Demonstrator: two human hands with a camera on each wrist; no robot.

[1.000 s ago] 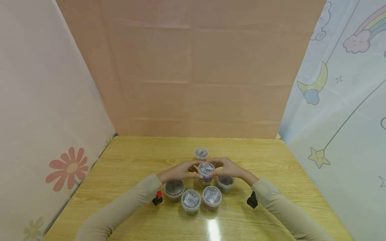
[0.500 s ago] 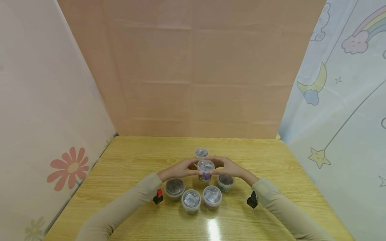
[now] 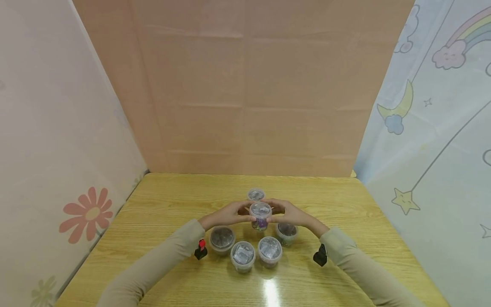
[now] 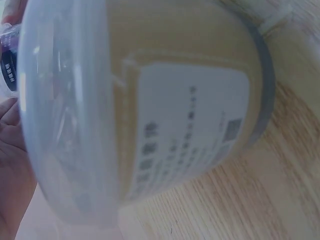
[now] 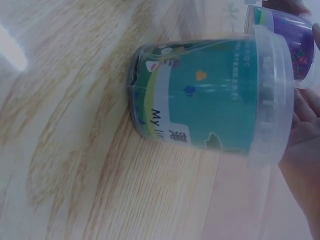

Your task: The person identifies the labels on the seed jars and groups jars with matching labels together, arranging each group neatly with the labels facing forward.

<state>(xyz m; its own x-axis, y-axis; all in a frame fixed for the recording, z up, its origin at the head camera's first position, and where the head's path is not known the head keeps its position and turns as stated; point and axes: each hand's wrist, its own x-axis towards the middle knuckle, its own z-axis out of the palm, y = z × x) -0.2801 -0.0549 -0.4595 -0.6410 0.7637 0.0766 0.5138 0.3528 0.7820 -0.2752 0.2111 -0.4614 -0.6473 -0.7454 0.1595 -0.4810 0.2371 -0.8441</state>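
Both hands hold one lidded clear plastic tub with a purple label (image 3: pixel 260 223) between them, in the middle of the group. My left hand (image 3: pixel 229 214) grips its left side, thumb in front and fingers behind. On the opposite side, my right hand (image 3: pixel 293 214) grips it likewise. The tub is upright and looks raised off the table. In the right wrist view the purple-labelled tub (image 5: pixel 296 42) shows behind a nearer teal-labelled tub (image 5: pixel 210 95). A tub with a white printed label (image 4: pixel 195 115) fills much of the left wrist view.
Around the hands stand more lidded tubs: one behind (image 3: pixel 256 194), one at left (image 3: pixel 222 238), two in front (image 3: pixel 243 254) and one under the right hand (image 3: pixel 287 232). The wooden table (image 3: pixel 172 192) meets a tan backdrop (image 3: pixel 245 106) and printed side walls.
Both hands have lifted the purple-labelled tub slightly and shifted it a little left, and more of its label shows. The other tubs have stayed in place.
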